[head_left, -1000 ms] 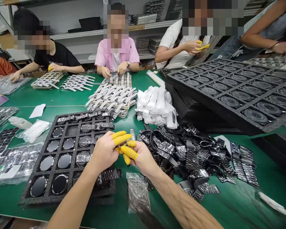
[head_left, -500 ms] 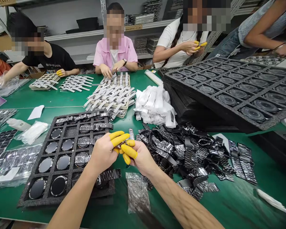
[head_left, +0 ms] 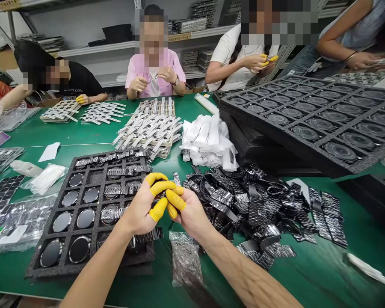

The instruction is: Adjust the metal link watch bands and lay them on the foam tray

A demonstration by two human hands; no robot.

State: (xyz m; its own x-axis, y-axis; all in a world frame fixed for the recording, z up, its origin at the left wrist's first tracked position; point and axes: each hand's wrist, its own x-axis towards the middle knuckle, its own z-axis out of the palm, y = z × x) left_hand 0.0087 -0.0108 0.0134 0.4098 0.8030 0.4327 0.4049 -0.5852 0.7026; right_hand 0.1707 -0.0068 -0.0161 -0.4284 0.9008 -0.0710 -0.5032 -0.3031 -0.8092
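My left hand (head_left: 144,207) and my right hand (head_left: 191,209) meet above the right edge of a black foam tray (head_left: 95,176). Yellow finger cots cover several fingertips on both. The fingers are pinched together around a small dark, shiny piece, mostly hidden, so its kind does not show. Round dark watch heads (head_left: 61,221) sit in the tray's left compartments. Black metal watch bands (head_left: 112,213) lie across its right column. To the right of my hands spreads a heap of black link watch bands (head_left: 224,199). Below them lies a clear bag of thin metal pins (head_left: 185,259).
A large foam tray of round parts (head_left: 335,124) rises at the right. White wrapped pieces (head_left: 208,139) and stacked white-strapped watches (head_left: 149,132) stand farther back. Plastic packs (head_left: 19,222) lie at the left. Several co-workers sit or stand across the green table (head_left: 208,295).
My left fingers have shifted and curled more closely around the small piece, which is now more hidden. Across the table, the co-worker in pink has raised both hands with a small item.
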